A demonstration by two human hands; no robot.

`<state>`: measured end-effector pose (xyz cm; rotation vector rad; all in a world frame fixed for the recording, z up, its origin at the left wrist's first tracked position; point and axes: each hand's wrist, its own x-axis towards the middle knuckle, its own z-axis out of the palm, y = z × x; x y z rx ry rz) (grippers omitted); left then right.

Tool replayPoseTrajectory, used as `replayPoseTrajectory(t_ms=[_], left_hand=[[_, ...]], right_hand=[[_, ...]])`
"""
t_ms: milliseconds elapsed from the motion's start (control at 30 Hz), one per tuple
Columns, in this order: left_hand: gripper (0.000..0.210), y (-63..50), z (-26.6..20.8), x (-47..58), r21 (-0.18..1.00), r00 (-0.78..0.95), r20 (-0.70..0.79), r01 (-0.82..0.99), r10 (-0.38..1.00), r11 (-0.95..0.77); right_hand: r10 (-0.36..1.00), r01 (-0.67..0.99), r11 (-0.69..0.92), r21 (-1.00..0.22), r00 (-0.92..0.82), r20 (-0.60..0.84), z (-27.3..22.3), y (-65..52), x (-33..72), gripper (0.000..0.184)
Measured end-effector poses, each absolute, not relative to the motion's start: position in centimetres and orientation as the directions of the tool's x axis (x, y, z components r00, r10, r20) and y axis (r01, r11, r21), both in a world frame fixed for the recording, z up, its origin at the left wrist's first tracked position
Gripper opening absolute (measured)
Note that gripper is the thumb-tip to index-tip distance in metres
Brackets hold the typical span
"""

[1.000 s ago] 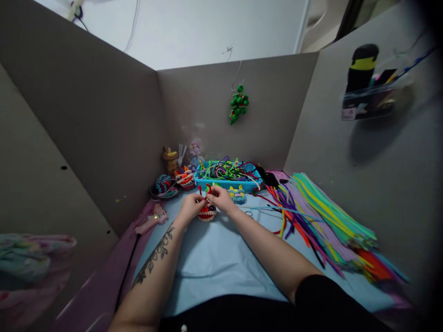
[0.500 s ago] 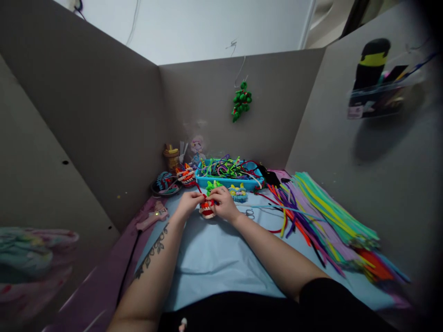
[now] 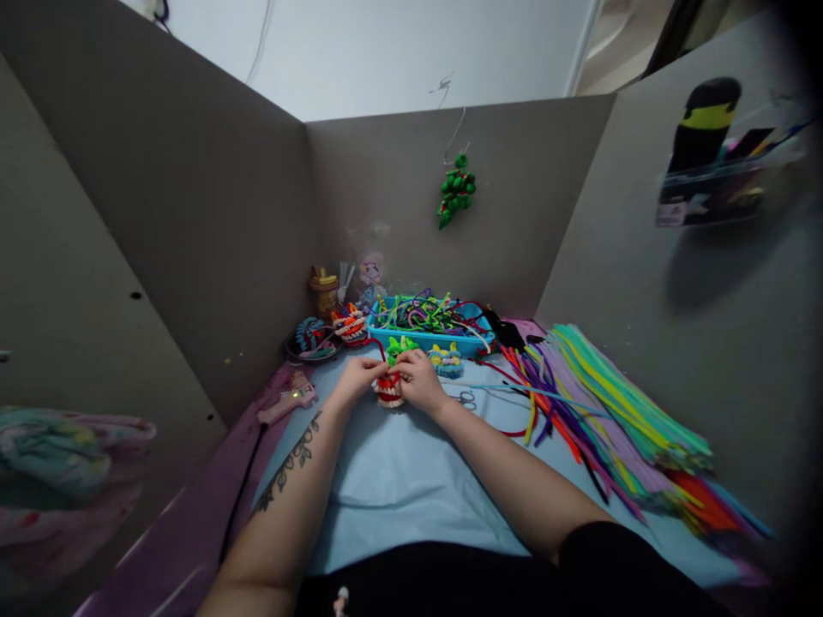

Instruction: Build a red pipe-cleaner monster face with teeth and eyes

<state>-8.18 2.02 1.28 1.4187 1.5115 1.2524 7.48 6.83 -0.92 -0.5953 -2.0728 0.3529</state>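
A blue sheet [image 3: 411, 488] is spread over the surface [image 3: 222, 480]; a tub [image 3: 463, 344] is parked at the back, a bowl [image 3: 313, 359] left of it, scissors [image 3: 466, 399] laid near centre, pipe cleaners [image 3: 633, 407] fanned right, a glue gun [image 3: 289, 404] left!

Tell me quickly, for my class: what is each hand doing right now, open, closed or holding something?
Left hand: closed, pinching at the top of the red toy.
Right hand: closed, holding the toy's right side.

No legible text, brands or numbers. Only candidate: pale label [image 3: 672, 214] on front of the wall holder [image 3: 720, 190], high and well right of the right hand [image 3: 421, 382]; too small, blurred to read.
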Motion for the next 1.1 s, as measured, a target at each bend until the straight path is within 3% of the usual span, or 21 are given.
replayPoseTrajectory(t_ms=[300, 600, 767, 967, 1100], left_hand=[[0.028, 2.2, 1.1, -7.6, 0.917, -0.206, 0.168, 0.392, 0.964, -0.076], [0.019, 2.2, 0.8, -7.3, 0.83, -0.078, 0.291, 0.517, 0.954, -0.211], [0.016, 2.1, 0.9, -6.8, 0.845, -0.111, 0.275, 0.502, 0.955, -0.185], [0.017, 2.7, 0.2, -7.5, 0.958, -0.103, 0.15, 0.26, 0.983, -0.119], [0.026, 2.8, -0.1, -8.0, 0.97, -0.082, 0.121, 0.221, 0.989, -0.1]], right_hand=[[0.628, 0.119, 0.762, -0.637, -0.376, 0.681, 0.0, 6.6, 7.7, 0.007], [0.825, -0.051, 0.508, -0.86, -0.26, 0.502, 0.3, 7.3, 7.2, 0.022], [0.794, -0.036, 0.567, -0.823, -0.241, 0.558, 0.9, 6.6, 7.4, 0.018], [0.593, 0.071, 0.785, -0.615, -0.372, 0.714, 0.8, 5.7, 8.3, 0.013], [0.537, 0.072, 0.823, -0.563, -0.42, 0.732, -0.1, 5.6, 8.8, 0.016]])
